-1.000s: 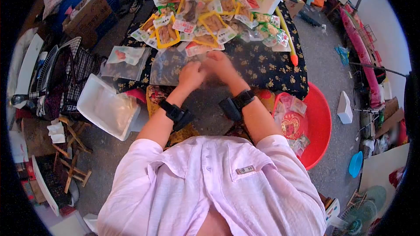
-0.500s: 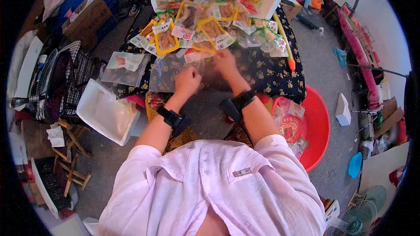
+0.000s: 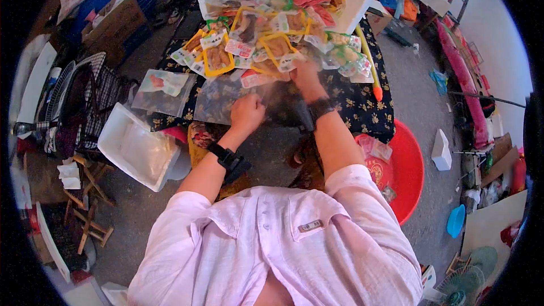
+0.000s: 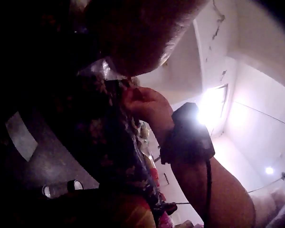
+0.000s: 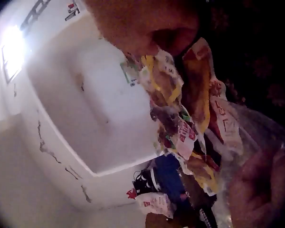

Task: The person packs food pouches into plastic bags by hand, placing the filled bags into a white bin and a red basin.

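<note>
Across the upper middle, the packets (image 3: 218, 59) lie beyond us, nearer our right hand (image 3: 306, 75); we cannot tell whether it pinches one. Lower left of it, our left hand (image 3: 247, 111) pinches the clear bag (image 3: 217, 101).

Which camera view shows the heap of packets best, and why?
The head view: it shows the heap of packets from above, bright and spread out. The right wrist view shows part of it closer, but dim and tilted. The left wrist view gives at most an unclear sliver.
</note>
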Demonstrator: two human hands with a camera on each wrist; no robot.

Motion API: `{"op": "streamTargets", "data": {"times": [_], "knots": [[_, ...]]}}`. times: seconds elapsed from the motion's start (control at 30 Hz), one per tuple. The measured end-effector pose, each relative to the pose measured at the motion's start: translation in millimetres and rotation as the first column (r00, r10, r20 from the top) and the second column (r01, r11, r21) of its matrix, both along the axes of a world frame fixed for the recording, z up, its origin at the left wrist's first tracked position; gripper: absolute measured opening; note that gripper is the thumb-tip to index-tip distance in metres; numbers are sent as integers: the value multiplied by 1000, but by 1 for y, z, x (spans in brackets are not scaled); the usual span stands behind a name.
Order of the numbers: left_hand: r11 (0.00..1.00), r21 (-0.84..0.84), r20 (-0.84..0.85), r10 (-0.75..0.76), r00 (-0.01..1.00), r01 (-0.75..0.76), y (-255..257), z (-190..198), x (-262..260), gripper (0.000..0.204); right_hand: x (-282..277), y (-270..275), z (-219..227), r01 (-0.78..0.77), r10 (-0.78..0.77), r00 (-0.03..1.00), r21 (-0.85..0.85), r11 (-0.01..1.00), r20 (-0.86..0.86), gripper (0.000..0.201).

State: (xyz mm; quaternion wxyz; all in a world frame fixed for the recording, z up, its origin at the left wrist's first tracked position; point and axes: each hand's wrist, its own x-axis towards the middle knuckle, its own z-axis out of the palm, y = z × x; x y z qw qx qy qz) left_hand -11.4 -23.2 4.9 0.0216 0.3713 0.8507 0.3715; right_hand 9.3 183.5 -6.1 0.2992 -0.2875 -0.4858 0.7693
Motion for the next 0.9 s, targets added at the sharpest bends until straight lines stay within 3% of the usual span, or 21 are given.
{"op": "streamTargets", "data": {"times": [0.1,0.17,0.27,0.33,0.43,0.53,0.6,0.73,0.9], "knots": [[999,-35,-35,-17,999,16,1,-4,-1,10,11,2,-2,51,-36,973,57,997,-228,12],[997,-68,-49,-25,998,22,2,-5,0,10,32,8,-7,79,17,972,391,917,-236,17],[995,-100,-52,-19,998,14,4,-5,3,9,71,-10,11,30,41,957,239,970,-288,18],[993,-120,-66,-17,998,9,5,-6,5,9,100,-29,29,-22,5,950,-52,998,-311,18],[997,-82,-104,-24,994,15,6,-4,10,9,124,-49,31,-8,-28,958,-122,992,-286,18],[989,-148,-88,-20,996,7,8,-3,11,10,134,-61,21,-41,7,970,-133,990,-245,16],[994,-105,-72,-11,997,3,8,-2,13,11,135,-69,16,-47,31,978,-75,996,-205,16],[998,55,-58,-6,998,9,8,-2,19,13,133,-73,12,-119,92,981,-157,980,-172,17],[997,-69,-182,-43,982,31,8,1,20,14,132,-72,19,-203,152,969,-279,939,-194,19]]}}
